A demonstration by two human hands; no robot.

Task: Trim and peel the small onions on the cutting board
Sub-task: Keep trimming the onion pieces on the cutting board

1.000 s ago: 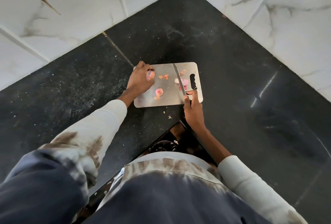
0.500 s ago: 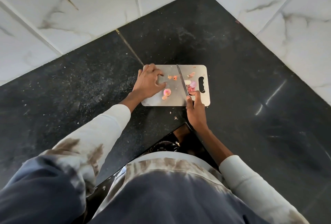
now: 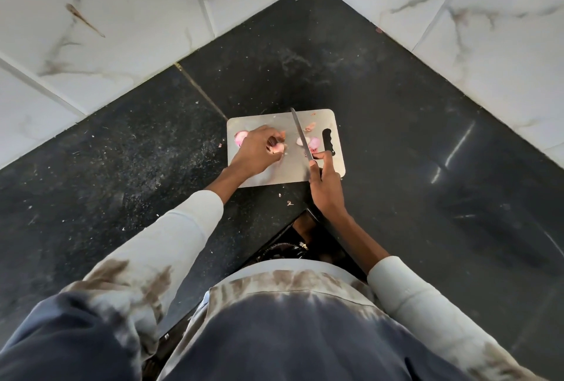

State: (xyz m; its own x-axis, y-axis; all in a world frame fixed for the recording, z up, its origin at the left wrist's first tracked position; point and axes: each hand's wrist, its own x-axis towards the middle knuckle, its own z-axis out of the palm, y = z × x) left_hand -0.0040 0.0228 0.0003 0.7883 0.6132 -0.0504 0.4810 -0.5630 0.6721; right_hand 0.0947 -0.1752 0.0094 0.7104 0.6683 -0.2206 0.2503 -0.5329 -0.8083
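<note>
A steel cutting board (image 3: pixel 268 176) lies on the black counter in the corner. My left hand (image 3: pixel 254 153) is over its left half, fingers curled round a small pink onion (image 3: pixel 278 147). A pink onion piece (image 3: pixel 240 137) lies just left of that hand. My right hand (image 3: pixel 325 185) grips the knife (image 3: pixel 300 135) by its handle at the board's near right; the blade points away across the board. More pink onion pieces (image 3: pixel 313 143) and a bit of peel (image 3: pixel 310 126) lie right of the blade, beside the board's dark handle slot (image 3: pixel 328 141).
White marble-tiled walls (image 3: pixel 457 14) meet in a corner behind the board. The black counter (image 3: pixel 412 136) carries crumbs and peel scraps (image 3: pixel 289 203) near its front edge. The counter's inner corner edge sits just below my right wrist.
My left hand moved from the board's far left edge toward the middle and took hold of a small onion; another piece now lies bare at the far left. The knife hand barely moved.
</note>
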